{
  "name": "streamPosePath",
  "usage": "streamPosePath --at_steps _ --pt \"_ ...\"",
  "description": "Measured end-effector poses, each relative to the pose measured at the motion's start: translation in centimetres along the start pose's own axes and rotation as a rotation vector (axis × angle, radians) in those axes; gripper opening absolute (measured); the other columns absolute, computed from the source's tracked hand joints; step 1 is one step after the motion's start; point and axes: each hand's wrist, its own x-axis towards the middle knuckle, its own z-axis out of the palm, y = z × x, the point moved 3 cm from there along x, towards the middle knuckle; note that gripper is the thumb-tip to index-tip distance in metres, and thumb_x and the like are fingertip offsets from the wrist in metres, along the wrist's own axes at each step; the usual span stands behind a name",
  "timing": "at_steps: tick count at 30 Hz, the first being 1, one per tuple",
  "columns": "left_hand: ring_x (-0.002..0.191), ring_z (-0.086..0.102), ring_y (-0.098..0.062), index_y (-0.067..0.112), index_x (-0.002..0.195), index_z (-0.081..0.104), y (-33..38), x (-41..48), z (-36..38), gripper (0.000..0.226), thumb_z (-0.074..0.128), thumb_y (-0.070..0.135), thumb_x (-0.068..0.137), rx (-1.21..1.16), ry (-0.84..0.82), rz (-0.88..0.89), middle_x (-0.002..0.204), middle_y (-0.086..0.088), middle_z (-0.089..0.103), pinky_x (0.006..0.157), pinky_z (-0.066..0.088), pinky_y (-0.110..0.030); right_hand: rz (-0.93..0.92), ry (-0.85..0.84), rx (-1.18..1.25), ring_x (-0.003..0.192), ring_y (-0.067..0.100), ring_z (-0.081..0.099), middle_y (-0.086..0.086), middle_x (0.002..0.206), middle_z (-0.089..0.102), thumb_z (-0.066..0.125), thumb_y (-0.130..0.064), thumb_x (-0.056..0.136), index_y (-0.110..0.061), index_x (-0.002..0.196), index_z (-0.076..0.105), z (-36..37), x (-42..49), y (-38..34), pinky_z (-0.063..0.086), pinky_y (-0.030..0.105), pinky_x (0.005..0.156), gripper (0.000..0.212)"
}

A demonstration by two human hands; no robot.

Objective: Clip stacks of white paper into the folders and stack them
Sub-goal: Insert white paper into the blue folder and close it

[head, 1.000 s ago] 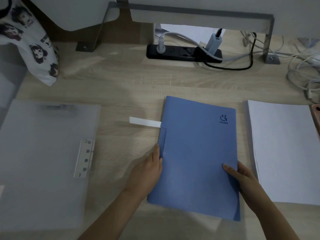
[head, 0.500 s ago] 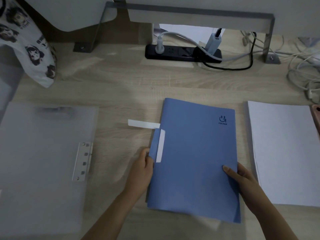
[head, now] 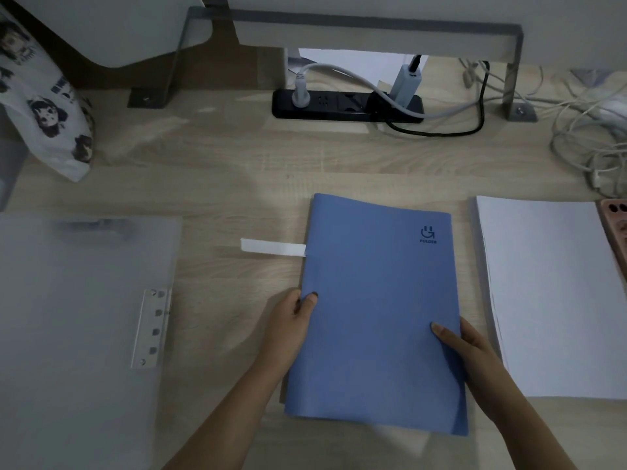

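A blue folder (head: 376, 300) lies closed in the middle of the wooden desk, with a white strip (head: 271, 247) sticking out from its left edge. My left hand (head: 293, 320) grips the folder's left edge, thumb on the cover. My right hand (head: 470, 347) holds its right edge, thumb on top. A stack of white paper (head: 553, 293) lies to the right of the folder. At the left lies a translucent grey folder (head: 74, 327) with a metal clip bar (head: 151, 327) on its right edge.
A black power strip (head: 346, 105) with plugs and cables sits at the back under a grey metal stand (head: 356, 23). Tangled white cables (head: 590, 137) lie at the back right. A printed cloth bag (head: 44, 106) hangs at the far left. A pinkish object (head: 615, 228) borders the paper.
The small flap that my left hand had lifted at the folder's left edge is folded flat again, and my left thumb now lies on the cover. My right hand stays put.
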Motion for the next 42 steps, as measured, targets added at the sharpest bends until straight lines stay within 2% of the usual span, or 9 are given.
streamPosePath --at_steps 4,7,11,15,19,24,27,35,42 --pt "0.063 0.050 -0.018 0.007 0.073 0.051 -0.1 -0.1 -0.1 0.029 0.052 0.029 0.091 0.039 0.037 0.027 0.068 -0.007 0.052 0.058 0.038 -0.025 0.001 0.007 0.054 0.095 0.027 0.067 0.000 0.109 0.069 0.059 -0.022 0.084 -0.030 0.116 0.056 0.4 -0.1 0.2 0.055 0.041 0.075 0.033" --pt "0.055 0.045 -0.014 0.013 0.066 0.043 1.2 -0.4 -0.6 0.036 0.046 0.037 0.093 0.299 0.164 0.129 0.060 0.001 0.047 0.054 0.035 -0.025 -0.018 -0.027 0.103 0.091 0.022 0.070 -0.004 0.107 0.071 0.073 -0.035 0.066 -0.032 0.112 0.059 0.9 -0.3 0.1 0.057 0.034 0.068 0.048" --pt "0.102 0.054 -0.029 0.006 0.113 0.052 3.2 0.4 -1.9 0.042 0.055 0.038 0.087 0.771 0.494 0.485 0.113 -0.015 0.053 0.082 0.048 -0.038 -0.025 -0.013 0.130 0.093 0.022 0.069 -0.003 0.109 0.070 0.069 -0.027 0.070 -0.030 0.115 0.059 1.0 -0.3 0.1 0.056 0.029 0.066 0.046" --pt "0.128 0.037 -0.029 0.003 0.123 0.046 3.8 3.0 -3.5 0.064 0.044 0.054 0.084 1.046 0.347 0.804 0.128 -0.016 0.049 0.112 0.020 -0.038 -0.016 -0.010 0.123 0.089 0.019 0.070 -0.002 0.108 0.071 0.068 -0.026 0.069 -0.029 0.116 0.059 1.0 -0.5 0.1 0.055 0.029 0.066 0.048" --pt "0.086 0.059 -0.025 0.010 0.091 0.061 5.0 3.6 -4.2 0.061 0.041 0.066 0.077 1.178 0.257 0.764 0.086 -0.004 0.061 0.092 0.044 -0.037 -0.028 -0.020 0.133 0.091 0.018 0.070 -0.004 0.107 0.072 0.082 -0.040 0.048 -0.031 0.112 0.062 1.2 -0.6 -0.2 0.057 0.026 0.063 0.067" --pt "0.093 0.046 -0.015 0.016 0.091 0.051 5.7 4.0 -4.3 0.042 0.058 0.055 0.079 0.962 0.068 0.539 0.092 0.006 0.050 0.074 0.031 -0.025 -0.035 -0.020 0.153 0.089 0.018 0.070 -0.004 0.106 0.072 0.085 -0.045 0.042 -0.030 0.107 0.064 1.2 -0.5 -0.3 0.056 0.025 0.061 0.071" --pt "0.078 0.046 -0.011 0.018 0.085 0.046 5.4 4.1 -4.4 0.033 0.061 0.048 0.081 0.763 -0.002 0.352 0.081 0.009 0.047 0.060 0.031 -0.025 -0.018 -0.005 0.170 0.090 0.019 0.070 -0.003 0.108 0.071 0.077 -0.034 0.057 -0.027 0.114 0.061 1.2 -0.5 -0.1 0.056 0.025 0.062 0.059" --pt "0.091 0.059 -0.021 0.016 0.106 0.054 4.3 3.4 -2.8 0.030 0.055 0.039 0.087 0.323 0.011 0.051 0.098 0.000 0.061 0.084 0.044 -0.036 -0.020 0.002 0.196 0.086 0.014 0.071 -0.007 0.103 0.073 0.061 -0.016 0.077 -0.028 0.110 0.062 1.6 -0.4 0.2 0.056 0.022 0.061 0.035" --pt "0.073 0.051 -0.016 0.015 0.100 0.049 4.4 2.6 -2.0 0.025 0.045 0.038 0.092 0.364 0.152 0.039 0.078 0.006 0.053 0.062 0.034 -0.030 -0.028 0.038 0.188 0.081 0.007 0.071 -0.013 0.095 0.074 0.057 -0.013 0.083 -0.029 0.108 0.061 2.6 -0.9 0.3 0.052 0.026 0.066 0.030"
